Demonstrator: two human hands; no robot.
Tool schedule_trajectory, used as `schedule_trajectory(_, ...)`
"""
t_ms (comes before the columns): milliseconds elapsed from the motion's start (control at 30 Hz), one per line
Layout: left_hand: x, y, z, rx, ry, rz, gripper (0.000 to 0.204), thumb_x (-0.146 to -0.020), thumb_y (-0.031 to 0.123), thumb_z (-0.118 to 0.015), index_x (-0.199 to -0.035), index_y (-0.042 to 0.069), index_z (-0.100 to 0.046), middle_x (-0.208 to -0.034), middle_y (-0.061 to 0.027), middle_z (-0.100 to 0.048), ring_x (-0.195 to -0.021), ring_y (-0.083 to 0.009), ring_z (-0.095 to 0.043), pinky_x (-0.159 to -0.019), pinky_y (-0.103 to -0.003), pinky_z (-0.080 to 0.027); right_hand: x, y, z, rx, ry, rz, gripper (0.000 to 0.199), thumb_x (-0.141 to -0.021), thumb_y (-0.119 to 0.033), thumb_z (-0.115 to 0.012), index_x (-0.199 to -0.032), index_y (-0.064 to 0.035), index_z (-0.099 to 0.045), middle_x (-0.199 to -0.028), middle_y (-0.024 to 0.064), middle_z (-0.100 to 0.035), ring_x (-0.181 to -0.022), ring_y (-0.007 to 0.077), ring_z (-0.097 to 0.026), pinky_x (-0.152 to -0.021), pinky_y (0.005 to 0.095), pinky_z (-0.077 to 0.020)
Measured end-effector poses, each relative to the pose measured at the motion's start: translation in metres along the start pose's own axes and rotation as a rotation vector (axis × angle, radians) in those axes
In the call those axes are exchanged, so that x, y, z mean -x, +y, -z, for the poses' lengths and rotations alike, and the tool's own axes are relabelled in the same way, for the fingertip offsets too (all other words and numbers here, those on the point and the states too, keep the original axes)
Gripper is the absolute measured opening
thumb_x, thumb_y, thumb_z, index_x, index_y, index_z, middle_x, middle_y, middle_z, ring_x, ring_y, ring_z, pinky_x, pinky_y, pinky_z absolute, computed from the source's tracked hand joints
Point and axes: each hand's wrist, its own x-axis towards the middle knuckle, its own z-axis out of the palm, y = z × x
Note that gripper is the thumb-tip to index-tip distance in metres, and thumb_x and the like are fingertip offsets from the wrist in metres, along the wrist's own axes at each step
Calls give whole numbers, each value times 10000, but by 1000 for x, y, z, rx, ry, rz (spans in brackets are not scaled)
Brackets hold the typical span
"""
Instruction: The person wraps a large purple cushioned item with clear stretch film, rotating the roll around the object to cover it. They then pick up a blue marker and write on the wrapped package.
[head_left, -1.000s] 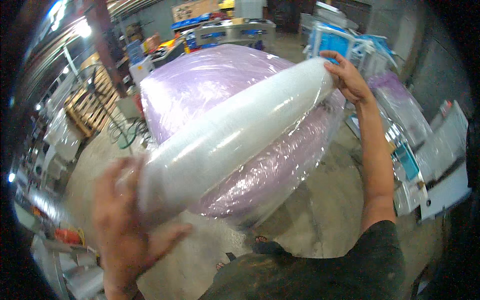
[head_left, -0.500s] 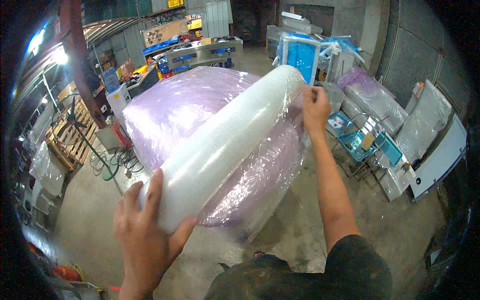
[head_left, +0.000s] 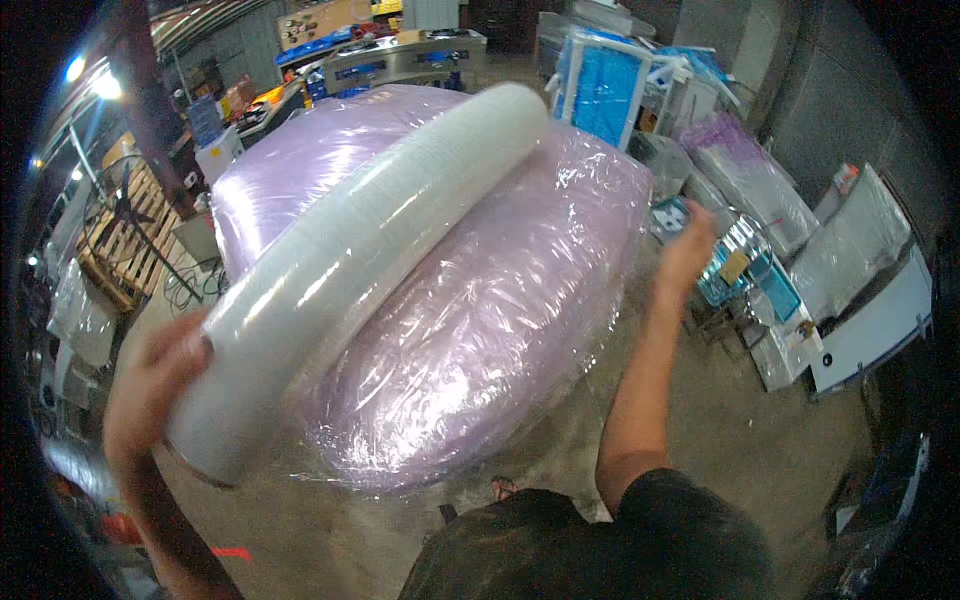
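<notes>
Clear wrap roll (head_left: pixel 360 260), slanted on pink wrapped bundle (head_left: pixel 500 330)

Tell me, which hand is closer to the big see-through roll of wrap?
Left. The left hand grips the near end of the roll of wrap. The right hand is off it, held in the air beside the wrapped purple bundle, away from the roll's far end.

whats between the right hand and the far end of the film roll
In the head view, only the film-covered top of the purple wrapped bundle lies between the right hand and the far end of the film roll.
</notes>
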Motion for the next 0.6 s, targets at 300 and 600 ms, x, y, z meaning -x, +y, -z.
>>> schedule_trajectory(300, 17, 16, -68, -1329, 510, -629, 769, -834, 407, -757, -1507, 152, -486, -1469, -202, -519, -1287, -397, -541, -1074, -466, -446, 124, -20, -15, -336, -332, -195, 631, -1084, -392, -346, -1550, 33, -324, -1638, 226, -270, -1535, 344, -208, -1245, 428, -166)
schedule_trajectory(600, -97, 42, 25, -837, 79, -410, 748, -940, 481, -661, -1570, 181, -390, -1477, -220, -515, -1210, -406, -614, -1031, -441, -488, 36, -39, -6, -499, -688, -235, 612, -1049, -411, -507, -1520, -28, -424, -1545, 182, -462, -1414, 303, -442, -1169, 380, -324)
